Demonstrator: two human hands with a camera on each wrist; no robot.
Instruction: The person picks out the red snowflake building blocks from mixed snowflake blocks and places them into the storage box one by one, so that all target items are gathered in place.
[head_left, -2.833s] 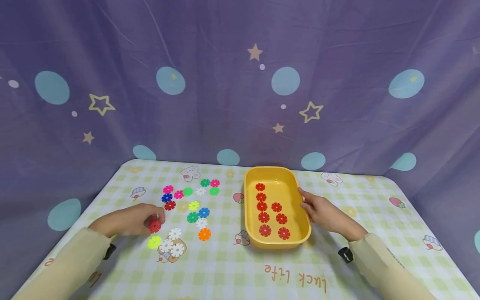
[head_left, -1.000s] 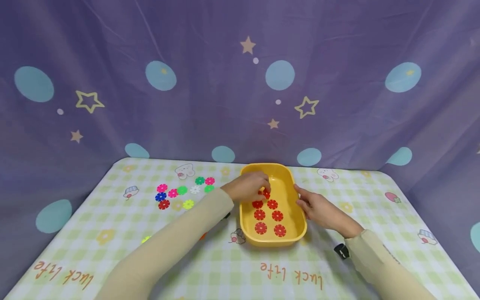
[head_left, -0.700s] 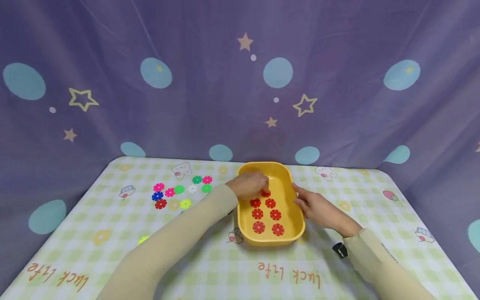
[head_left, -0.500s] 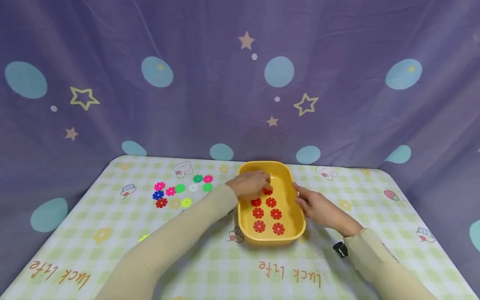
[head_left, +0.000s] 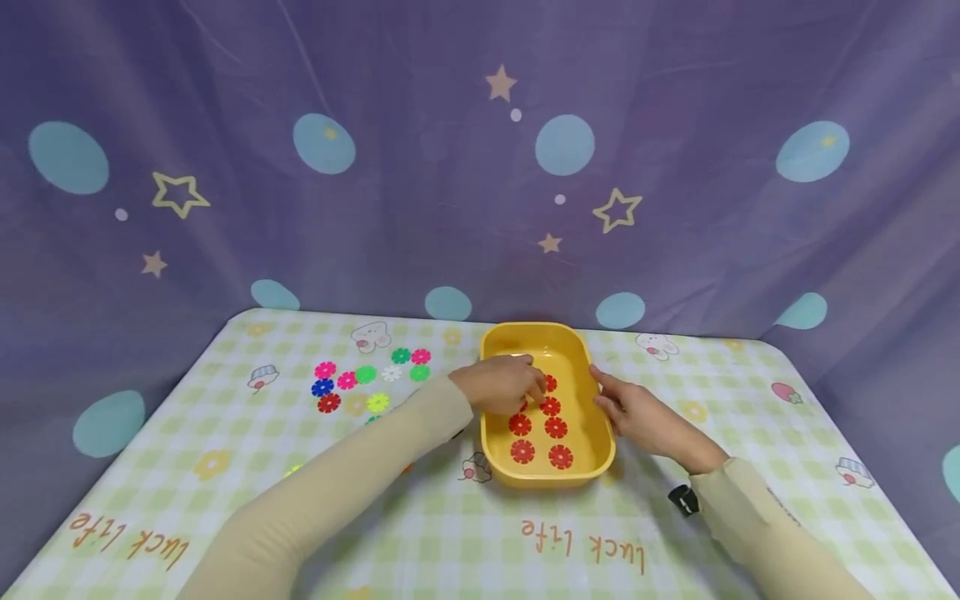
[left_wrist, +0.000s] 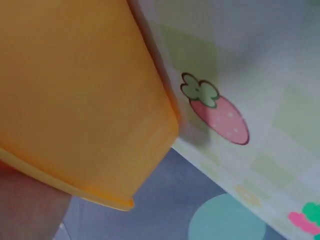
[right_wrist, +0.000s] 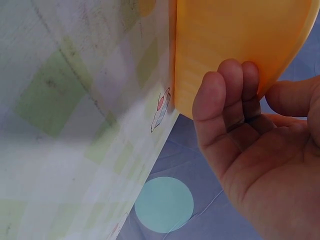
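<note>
My left hand (head_left: 504,383) reaches over the left wall of the yellow tray (head_left: 547,481), fingers bent down with the tips at the left edge of a red snowflake disc (head_left: 551,383). Below it in the right column are more red discs, one of them a red disc (head_left: 556,427) near the middle. The left column shows a red disc (head_left: 520,425) and others, its upper part hidden under my hand. On the right side, my right hand (head_left: 637,415) grips the tray's rim, thumb on the rim and fingers against the outer wall (right_wrist: 215,50).
Left of the tray lie loose discs in several colours, among them a blue disc (head_left: 322,387), a red disc (head_left: 328,403) and a white disc (head_left: 392,373). My left sleeve (head_left: 337,483) hides others. A purple curtain (head_left: 420,167) hangs behind the checked tablecloth (head_left: 420,558).
My left hand has carried a red disc from the left pile into the tray, then slid it right to the top of the right column. My right hand keeps its grip.
</note>
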